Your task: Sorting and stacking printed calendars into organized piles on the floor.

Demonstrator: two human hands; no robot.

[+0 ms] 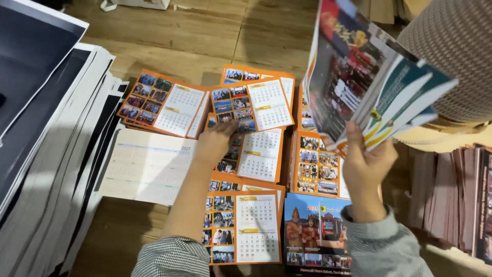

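Fingers of left hand (215, 143) spread and pressed flat on top sheet of orange-bordered paper calendar stack (251, 154) near centre of view, at about twelve o'clock from the wrist. Right hand (365, 166) raised at two o'clock, closed in a pinch on fanned bundle of glossy printed calendar sheets (359, 77), thumb along the lower edge. More orange calendar stacks ringed around: one at ten o'clock (164, 105), one at six o'clock (243, 228), one at three o'clock (315, 164). Blue-covered cover sheet with costumed figures (315, 231) at five o'clock. Pale white year-planner sheet (146, 166) at nine o'clock on wooden floor (169, 46). Tall pile of black-and-white printed sheets (46, 143) far out at nine o'clock. Probably light, thin, flexible and rather slippery sheets, prone to fanning and creasing; best taken at an edge or corner, single top sheet lifted by sliding under fingertips.
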